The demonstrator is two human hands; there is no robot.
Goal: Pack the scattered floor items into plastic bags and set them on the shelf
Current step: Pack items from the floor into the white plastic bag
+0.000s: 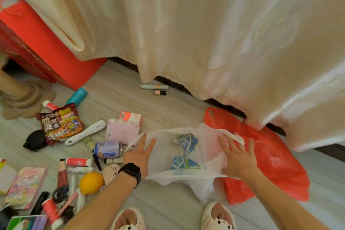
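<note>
While both of my hands lie flat with fingers spread and grip nothing, my left hand [141,155] presses the left edge of the white plastic bag [164,157] and my right hand [238,157] rests on its right side, by a handle strip; the bag lies flat on the floor between them, printed with a blue and green pattern, and I cannot tell whether anything is inside it; a red plastic bag [274,157] lies crumpled partly beneath it, to the right, and looks flat too. Left of my left hand a drink can [108,150] lies on its side, its blue label too blurred to read; beyond it sit a pink pack [122,130] and a box with a barcode [130,116]; farther left a noodle packet [59,125] bears large Chinese characters; an orange [91,183] rests near my left wrist.
</note>
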